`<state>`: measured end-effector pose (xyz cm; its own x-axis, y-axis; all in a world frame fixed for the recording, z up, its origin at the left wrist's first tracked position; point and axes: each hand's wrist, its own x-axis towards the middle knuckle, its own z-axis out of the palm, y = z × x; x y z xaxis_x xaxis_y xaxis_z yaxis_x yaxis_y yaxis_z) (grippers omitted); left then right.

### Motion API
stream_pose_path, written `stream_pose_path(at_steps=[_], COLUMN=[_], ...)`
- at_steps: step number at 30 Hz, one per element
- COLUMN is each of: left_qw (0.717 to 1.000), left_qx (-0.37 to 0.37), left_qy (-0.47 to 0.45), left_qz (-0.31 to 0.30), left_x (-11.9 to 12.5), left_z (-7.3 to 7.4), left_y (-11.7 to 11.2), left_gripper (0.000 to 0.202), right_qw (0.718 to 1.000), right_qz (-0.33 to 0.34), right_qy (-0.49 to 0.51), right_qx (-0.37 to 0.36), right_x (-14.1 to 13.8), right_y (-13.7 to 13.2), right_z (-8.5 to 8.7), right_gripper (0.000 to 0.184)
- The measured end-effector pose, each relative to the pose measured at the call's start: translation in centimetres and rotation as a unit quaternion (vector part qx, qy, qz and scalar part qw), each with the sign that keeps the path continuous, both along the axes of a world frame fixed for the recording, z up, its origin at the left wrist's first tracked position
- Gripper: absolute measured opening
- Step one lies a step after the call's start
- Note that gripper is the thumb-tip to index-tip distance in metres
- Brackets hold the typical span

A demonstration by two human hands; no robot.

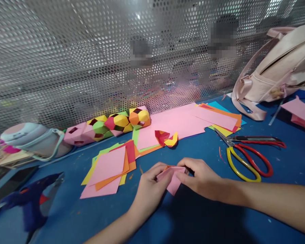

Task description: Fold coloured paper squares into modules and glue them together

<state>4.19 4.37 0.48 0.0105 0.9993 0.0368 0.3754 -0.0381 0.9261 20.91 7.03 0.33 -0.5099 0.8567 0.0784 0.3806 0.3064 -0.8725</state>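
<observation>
Both hands pinch a small piece of folded pink paper [174, 186] over the blue table. My left hand [154, 186] grips its left side, the thumb pressed on its face. On the other side my right hand [198, 176] holds the upper right edge between thumb and fingers. A bit of orange shows along the paper's top edge. Just beyond the hands lies a small folded red and yellow paper piece [171, 139]. To the left is a loose stack of coloured paper squares [109, 166], pink on top.
Scissors [241, 156] with yellow and red handles and a cutter [256, 139] lie at right. Behind stand joined paper balls [119, 122], large pink sheets [173, 118] and a perforated metal screen [91, 61]. A blue glue gun [33, 203] is at left, a backpack [282, 71] at right.
</observation>
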Motion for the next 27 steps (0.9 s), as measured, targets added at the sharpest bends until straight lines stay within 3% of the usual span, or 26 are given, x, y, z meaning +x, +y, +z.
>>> stream_pose_path(at_steps=[5,11,17,27], left_qw=[0.997,0.988,0.981,0.975], left_qx=[-0.023,-0.014,0.029,0.086], left_qy=[-0.019,-0.094,-0.134,-0.166], left_qz=[0.065,0.124,0.135,0.123], left_x=[-0.7,-0.6,-0.3,-0.1], left_z=[-0.5,-1.2,-1.3,-1.7], left_y=[0.3,0.7,0.9,1.7], left_gripper=[0.017,0.025,0.018,0.008], right_qw=[1.000,0.998,0.990,0.981], right_qz=[0.001,0.024,0.034,0.074], right_qy=[0.019,0.018,0.002,-0.028], right_qx=[0.004,0.056,0.134,0.176], right_x=[-0.3,-0.3,-0.2,-0.3], right_y=[0.2,0.4,0.8,1.5], right_z=[-0.2,-0.5,-1.5,-1.3], right_gripper=[0.007,0.018,0.021,0.021])
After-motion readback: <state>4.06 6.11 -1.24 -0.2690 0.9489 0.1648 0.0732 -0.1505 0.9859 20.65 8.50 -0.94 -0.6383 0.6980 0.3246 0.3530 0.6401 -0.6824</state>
